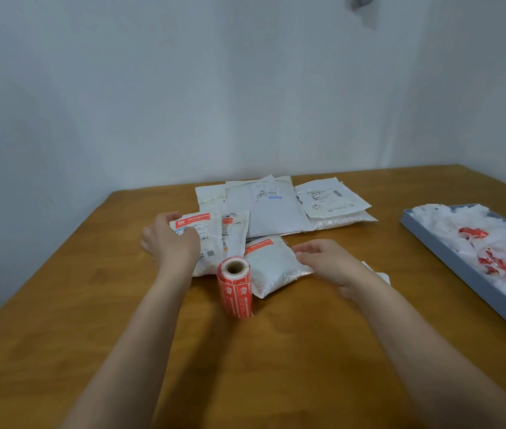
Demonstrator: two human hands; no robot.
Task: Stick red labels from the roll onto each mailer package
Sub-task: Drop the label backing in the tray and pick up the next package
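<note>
Fingers of the left hand (169, 239) curl round a labelled mailer (197, 243); right hand (323, 258) rests relaxed beside another.

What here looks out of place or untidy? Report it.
Nothing looks damaged or spilled. The label roll stands upright on the table. The mailers overlap loosely rather than lying squared, and the grey tray at right is heaped with crumpled backing scraps.
</note>
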